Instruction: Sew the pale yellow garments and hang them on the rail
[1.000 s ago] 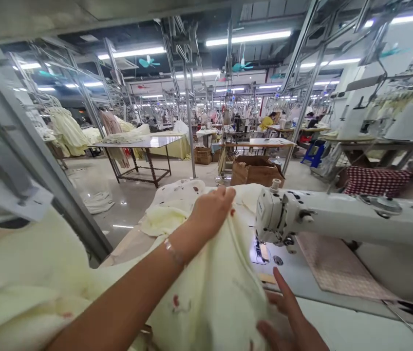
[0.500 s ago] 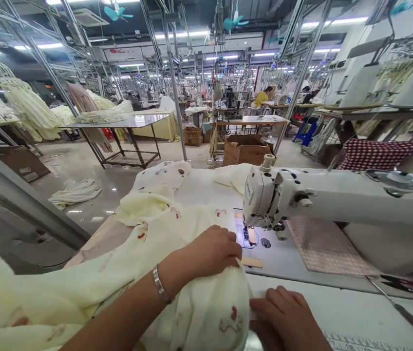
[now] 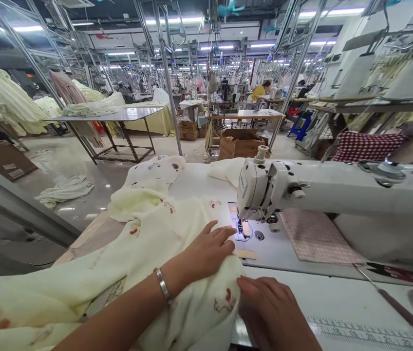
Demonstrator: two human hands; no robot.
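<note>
Pale yellow printed fabric [image 3: 188, 224] spreads in folds over the left of the sewing table, its small motifs reddish brown. On top of it rests my left hand [image 3: 210, 248], fingers apart, with the index finger reaching toward the lit presser foot [image 3: 242, 228]. My right hand [image 3: 265, 302] is closed at the fabric's near right edge, thumb side against the cloth; its fingertips are partly hidden. The white sewing machine [image 3: 257, 190] stands just beyond both hands. A small tan strip [image 3: 245, 254] lies on the machine bed, right of my left hand.
A pink checked cloth [image 3: 316, 239] lies under the machine arm. At right are red-handled scissors [image 3: 400, 274], a dark-handled tool [image 3: 392, 304] and a printed ruler scale [image 3: 360, 331]. Past the table stand a cardboard box [image 3: 241, 145], a metal-framed table [image 3: 107, 117] and a person in yellow [image 3: 259, 91].
My left hand's fingers have uncurled from the fabric edge and spread, the index now near the presser foot. My right hand remains by the fabric edge. The view has shifted slightly.
</note>
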